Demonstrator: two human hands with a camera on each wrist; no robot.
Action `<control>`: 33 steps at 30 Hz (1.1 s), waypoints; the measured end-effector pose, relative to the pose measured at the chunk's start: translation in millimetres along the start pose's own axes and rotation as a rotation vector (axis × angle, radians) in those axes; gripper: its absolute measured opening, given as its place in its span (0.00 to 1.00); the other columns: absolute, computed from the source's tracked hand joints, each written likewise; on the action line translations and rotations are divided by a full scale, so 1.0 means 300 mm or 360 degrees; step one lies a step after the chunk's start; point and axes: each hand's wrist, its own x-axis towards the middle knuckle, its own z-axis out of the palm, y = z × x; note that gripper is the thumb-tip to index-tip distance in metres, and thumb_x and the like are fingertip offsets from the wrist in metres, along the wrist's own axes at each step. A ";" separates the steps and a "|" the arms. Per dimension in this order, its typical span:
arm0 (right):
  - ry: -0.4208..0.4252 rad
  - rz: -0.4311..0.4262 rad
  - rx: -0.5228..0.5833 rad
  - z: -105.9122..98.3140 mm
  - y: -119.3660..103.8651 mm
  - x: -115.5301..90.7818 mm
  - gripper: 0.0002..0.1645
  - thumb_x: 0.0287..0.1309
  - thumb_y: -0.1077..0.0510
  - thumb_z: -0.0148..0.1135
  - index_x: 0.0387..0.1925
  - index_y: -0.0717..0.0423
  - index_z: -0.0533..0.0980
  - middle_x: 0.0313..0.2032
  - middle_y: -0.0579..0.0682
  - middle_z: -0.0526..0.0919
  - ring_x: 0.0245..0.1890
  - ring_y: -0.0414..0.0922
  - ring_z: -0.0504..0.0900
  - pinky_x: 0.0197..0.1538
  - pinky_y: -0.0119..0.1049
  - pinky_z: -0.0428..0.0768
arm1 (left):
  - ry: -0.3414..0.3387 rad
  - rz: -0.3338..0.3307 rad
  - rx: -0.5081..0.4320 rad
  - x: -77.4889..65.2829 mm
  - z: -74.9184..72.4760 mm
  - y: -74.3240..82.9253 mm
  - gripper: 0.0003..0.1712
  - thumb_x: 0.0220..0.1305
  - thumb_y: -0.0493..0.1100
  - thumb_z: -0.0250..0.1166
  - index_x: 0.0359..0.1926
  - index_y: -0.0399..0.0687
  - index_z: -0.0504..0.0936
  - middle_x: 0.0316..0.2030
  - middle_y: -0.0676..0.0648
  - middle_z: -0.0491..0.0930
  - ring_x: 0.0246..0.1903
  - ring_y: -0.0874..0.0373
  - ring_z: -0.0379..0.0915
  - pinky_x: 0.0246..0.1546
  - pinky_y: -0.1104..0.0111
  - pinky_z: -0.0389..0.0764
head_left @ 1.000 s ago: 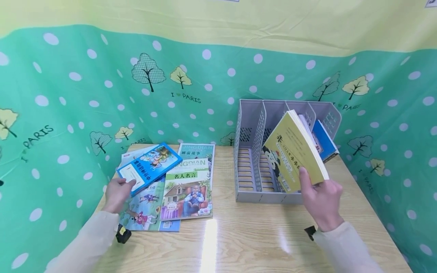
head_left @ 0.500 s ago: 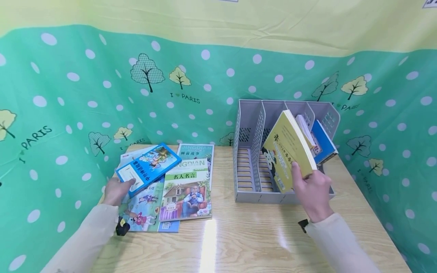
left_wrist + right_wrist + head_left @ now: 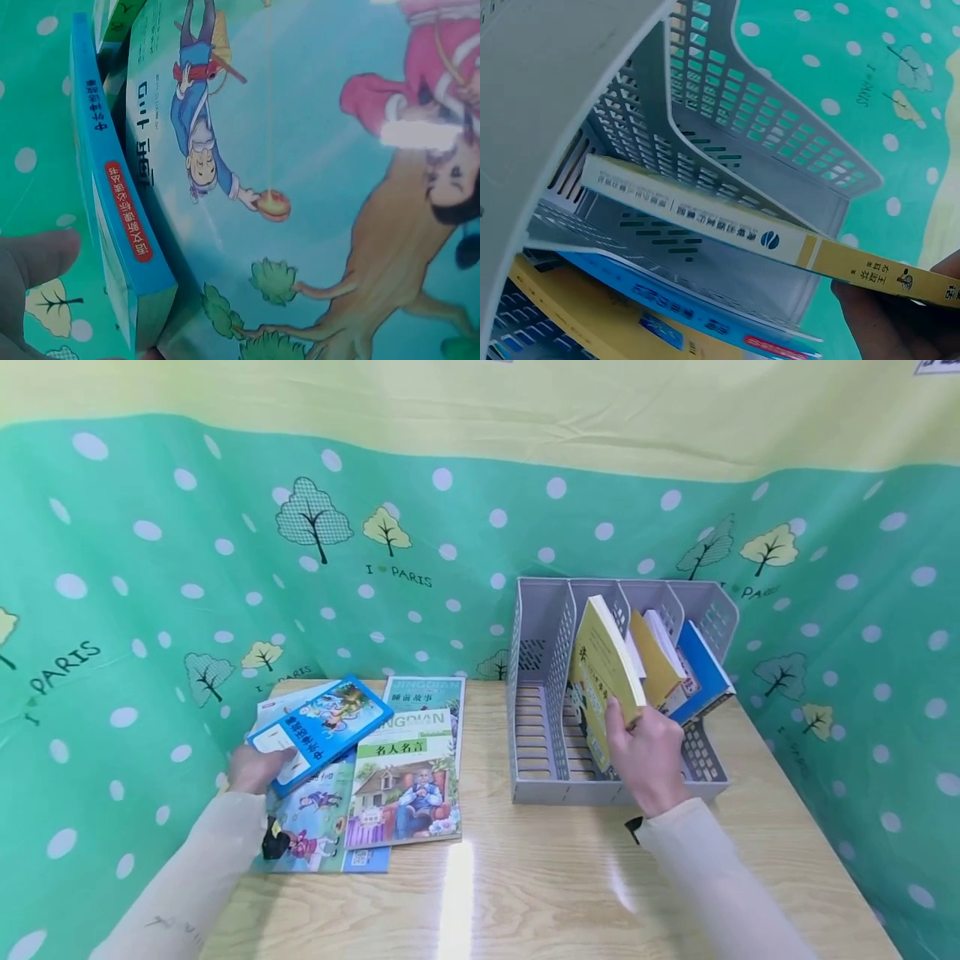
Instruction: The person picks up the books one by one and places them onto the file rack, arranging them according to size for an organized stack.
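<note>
My right hand (image 3: 651, 756) grips the near end of a yellow paperback (image 3: 606, 681). That book slants down into the second compartment from the left of a grey magazine rack (image 3: 555, 792). In the right wrist view its spine (image 3: 727, 229) lies between two perforated dividers, fingers at its outer end. On the left, my left hand (image 3: 255, 768) pinches the corner of a thick blue book (image 3: 322, 732), thumb on the cover. The fingers underneath are mostly hidden. The blue book lies slanted over other books, including a light blue picture book (image 3: 300, 150).
A green-and-white book (image 3: 408, 777) overlaps a teal-covered book (image 3: 427, 693) beside the left pile. Farther right in the rack lean an ochre book (image 3: 654, 656) and a blue hardback (image 3: 705, 672). A green polka-dot curtain (image 3: 450, 543) stands behind the wooden table (image 3: 540, 877).
My right hand has moved left with the yellow paperback, which now stands steeper in the second compartment. The ochre book behind it has come into view. My left hand stays on the blue book.
</note>
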 end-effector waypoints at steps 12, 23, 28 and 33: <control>-0.0042 0.0023 -0.0052 0.081 0.045 0.013 0.19 0.65 0.58 0.55 0.48 0.72 0.76 0.41 0.70 0.81 0.29 0.61 0.85 0.08 0.24 0.69 | 0.0025 -0.0053 0.0030 -0.001 -0.021 -0.004 0.53 0.58 0.58 0.66 0.68 0.26 0.51 0.61 0.26 0.63 0.57 0.33 0.64 0.57 0.45 0.70; -0.0079 0.0093 -0.0089 0.162 0.084 0.015 0.19 0.66 0.58 0.55 0.47 0.73 0.75 0.39 0.70 0.82 0.32 0.62 0.85 0.16 0.39 0.80 | -0.0027 -0.0126 -0.0075 0.011 -0.038 -0.006 0.53 0.61 0.54 0.65 0.70 0.27 0.46 0.66 0.27 0.56 0.63 0.34 0.57 0.63 0.46 0.63; -0.0069 0.0069 -0.0103 0.195 0.094 0.012 0.17 0.65 0.59 0.56 0.42 0.73 0.76 0.36 0.69 0.83 0.29 0.61 0.85 0.17 0.40 0.81 | 0.0008 -0.0169 -0.0120 0.022 -0.041 -0.011 0.55 0.60 0.54 0.65 0.71 0.29 0.43 0.67 0.27 0.54 0.64 0.34 0.54 0.64 0.45 0.60; -0.0089 0.0115 -0.0114 0.220 0.096 0.013 0.17 0.66 0.58 0.55 0.44 0.71 0.76 0.39 0.68 0.83 0.31 0.60 0.85 0.16 0.37 0.79 | 0.0010 -0.0201 -0.0172 0.035 -0.045 -0.015 0.55 0.59 0.55 0.66 0.72 0.33 0.43 0.69 0.30 0.53 0.66 0.35 0.53 0.65 0.45 0.59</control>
